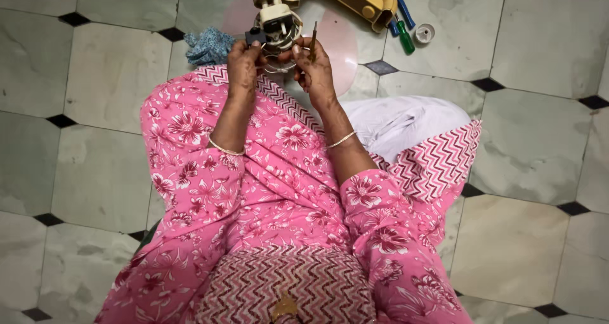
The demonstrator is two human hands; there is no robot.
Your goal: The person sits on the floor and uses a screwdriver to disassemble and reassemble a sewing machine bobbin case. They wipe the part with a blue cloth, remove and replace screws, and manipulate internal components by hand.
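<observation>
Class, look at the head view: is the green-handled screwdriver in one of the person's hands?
No: the green-handled screwdriver lies on the tiled floor, apart from the right hand, which holds a thin tool.

— Where are we sitting, would you say?

— We are looking down at the floor (pixel 101 76) of a home, it seems: pale marble tiles with small black diamond insets, the sort laid in a living room.

— And we are seeing no desk at all?

— We are seeing none. We are sitting on the tiles in loose floral house clothes, with screwdrivers (pixel 402 27) and a crumpled blue cloth (pixel 209 45) lying about on the floor.
</observation>
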